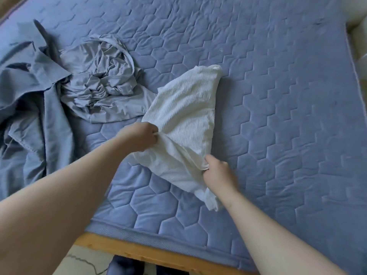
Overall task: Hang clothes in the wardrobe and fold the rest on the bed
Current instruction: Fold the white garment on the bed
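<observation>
A white ribbed garment (184, 116) lies partly folded on the blue quilted bed (278, 96), its far end flat and its near end lifted. My left hand (141, 135) pinches the garment's left edge. My right hand (218, 173) grips its lower right edge. A loose flap of the white cloth hangs down beside my right wrist. To the left, a crumpled grey garment (101, 82) lies in a heap, touching the white one's left side.
A darker blue-grey cloth (25, 92) is bunched at the left edge of the bed. The bed's wooden frame (151, 253) runs along the near side, with floor and dark footwear below it.
</observation>
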The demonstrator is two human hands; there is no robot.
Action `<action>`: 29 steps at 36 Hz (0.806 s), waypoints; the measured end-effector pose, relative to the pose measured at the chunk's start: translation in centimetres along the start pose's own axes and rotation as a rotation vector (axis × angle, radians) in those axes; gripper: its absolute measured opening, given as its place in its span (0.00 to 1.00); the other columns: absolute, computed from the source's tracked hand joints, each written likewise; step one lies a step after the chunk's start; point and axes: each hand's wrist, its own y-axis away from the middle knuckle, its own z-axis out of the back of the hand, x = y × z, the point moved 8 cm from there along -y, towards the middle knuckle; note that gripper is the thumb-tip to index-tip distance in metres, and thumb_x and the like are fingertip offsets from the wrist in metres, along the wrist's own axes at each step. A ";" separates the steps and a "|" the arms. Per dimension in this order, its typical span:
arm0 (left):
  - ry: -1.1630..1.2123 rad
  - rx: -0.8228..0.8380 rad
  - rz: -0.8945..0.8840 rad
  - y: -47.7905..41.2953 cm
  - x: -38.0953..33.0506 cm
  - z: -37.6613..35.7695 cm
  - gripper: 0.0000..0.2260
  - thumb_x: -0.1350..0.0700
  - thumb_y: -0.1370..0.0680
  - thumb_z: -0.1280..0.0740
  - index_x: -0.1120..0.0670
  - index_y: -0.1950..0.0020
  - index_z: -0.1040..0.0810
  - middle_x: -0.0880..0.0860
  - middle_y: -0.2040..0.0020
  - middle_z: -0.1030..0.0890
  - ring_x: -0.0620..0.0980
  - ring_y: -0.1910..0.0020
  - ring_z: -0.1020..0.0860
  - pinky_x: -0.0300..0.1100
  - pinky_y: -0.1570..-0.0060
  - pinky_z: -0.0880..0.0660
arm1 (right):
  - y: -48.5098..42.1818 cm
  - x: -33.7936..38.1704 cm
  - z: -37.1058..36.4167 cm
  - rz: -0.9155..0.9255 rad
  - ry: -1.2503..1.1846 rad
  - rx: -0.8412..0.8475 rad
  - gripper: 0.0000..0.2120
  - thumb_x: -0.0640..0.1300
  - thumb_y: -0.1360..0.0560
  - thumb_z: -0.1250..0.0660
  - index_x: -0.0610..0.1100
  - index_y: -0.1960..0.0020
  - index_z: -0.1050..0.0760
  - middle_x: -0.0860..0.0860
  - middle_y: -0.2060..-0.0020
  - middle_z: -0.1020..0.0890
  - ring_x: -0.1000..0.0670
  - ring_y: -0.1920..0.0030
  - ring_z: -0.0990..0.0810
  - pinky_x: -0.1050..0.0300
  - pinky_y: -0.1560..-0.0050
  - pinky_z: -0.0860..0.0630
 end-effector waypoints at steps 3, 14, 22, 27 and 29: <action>0.005 -0.156 -0.013 -0.9 -0.4 2.4 0.11 0.60 0.24 0.43 0.55 0.66 0.35 0.51 0.68 0.30 0.54 0.64 0.30 0.40 0.73 0.41 | -2.2 0.9 2.6 0.050 0.041 -0.099 0.15 0.33 0.27 0.45 0.43 0.44 0.28 0.40 0.47 0.21 0.36 0.48 0.25 0.55 0.58 0.38; 0.112 -0.549 0.018 -3.6 -1.8 10.3 0.07 0.58 0.23 0.42 0.53 0.50 0.24 0.54 0.56 0.24 0.54 0.59 0.30 0.42 0.64 0.38 | -8.7 3.6 10.8 0.128 0.154 -0.454 0.15 0.32 0.28 0.43 0.44 0.44 0.27 0.42 0.52 0.18 0.40 0.53 0.24 0.54 0.55 0.44; 0.070 -0.782 -0.065 -8.5 -4.4 16.0 0.10 0.56 0.24 0.39 0.55 0.46 0.21 0.53 0.45 0.20 0.57 0.40 0.31 0.47 0.45 0.38 | -14.7 4.0 17.8 0.098 0.209 -0.679 0.10 0.34 0.29 0.40 0.42 0.50 0.24 0.44 0.50 0.21 0.41 0.46 0.29 0.52 0.52 0.46; 0.073 -0.889 -0.057 -12.8 -5.7 18.5 0.11 0.55 0.23 0.40 0.54 0.44 0.21 0.51 0.43 0.21 0.56 0.39 0.33 0.47 0.44 0.39 | -19.5 4.3 21.5 0.073 0.210 -0.767 0.15 0.33 0.30 0.40 0.43 0.45 0.24 0.46 0.42 0.25 0.43 0.41 0.32 0.54 0.47 0.48; 0.122 -0.919 -0.058 -14.6 -6.1 19.6 0.12 0.55 0.23 0.41 0.52 0.42 0.22 0.51 0.42 0.22 0.56 0.38 0.33 0.46 0.43 0.39 | -21.5 4.5 22.9 0.065 0.181 -0.806 0.17 0.33 0.30 0.40 0.44 0.44 0.24 0.47 0.40 0.26 0.43 0.39 0.33 0.54 0.46 0.48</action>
